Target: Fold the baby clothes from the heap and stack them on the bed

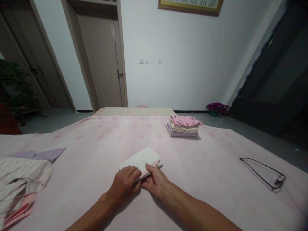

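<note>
A small folded white cloth with a pinkish edge lies in front of me on the pink bed-sized cover. My left hand has its fingers curled over the near left edge of the cloth. My right hand pinches its near right edge, thumb on top and fingers underneath. The two hands almost meet at that edge. Whether the cloth is a garment I cannot tell. Part of its near side is hidden by my fingers.
Beyond the cloth on the right stands a stack of folded clothes, pink on top. Loose striped clothing with a purple piece lies at the left. A bent black wire frame rests at the right. Purple flowers stand on the floor.
</note>
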`<state>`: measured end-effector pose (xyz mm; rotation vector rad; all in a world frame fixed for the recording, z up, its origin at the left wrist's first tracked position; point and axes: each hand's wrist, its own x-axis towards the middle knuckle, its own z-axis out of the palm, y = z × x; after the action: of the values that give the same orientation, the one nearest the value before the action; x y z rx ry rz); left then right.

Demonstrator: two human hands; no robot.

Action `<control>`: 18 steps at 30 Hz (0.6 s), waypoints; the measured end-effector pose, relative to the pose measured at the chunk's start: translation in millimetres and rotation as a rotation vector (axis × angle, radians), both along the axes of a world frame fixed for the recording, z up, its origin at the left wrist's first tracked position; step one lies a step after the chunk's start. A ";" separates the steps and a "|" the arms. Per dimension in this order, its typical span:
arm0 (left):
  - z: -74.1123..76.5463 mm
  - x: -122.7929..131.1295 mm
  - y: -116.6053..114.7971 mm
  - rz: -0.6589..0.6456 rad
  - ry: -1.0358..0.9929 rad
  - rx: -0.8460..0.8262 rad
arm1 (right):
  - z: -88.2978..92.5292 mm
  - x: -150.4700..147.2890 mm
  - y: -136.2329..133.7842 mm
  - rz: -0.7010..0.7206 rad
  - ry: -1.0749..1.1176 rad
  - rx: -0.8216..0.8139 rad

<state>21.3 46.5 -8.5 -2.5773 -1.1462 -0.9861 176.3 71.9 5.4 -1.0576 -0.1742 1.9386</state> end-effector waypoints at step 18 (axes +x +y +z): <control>-24.1 -50.7 45.9 0.416 -0.297 -0.412 | 136.1 199.5 219.3 -0.567 -0.180 0.590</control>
<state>-29.4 92.3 -32.6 -2.3460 -2.0534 -1.1474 375.9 291.2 141.5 -0.7675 -0.4611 1.1733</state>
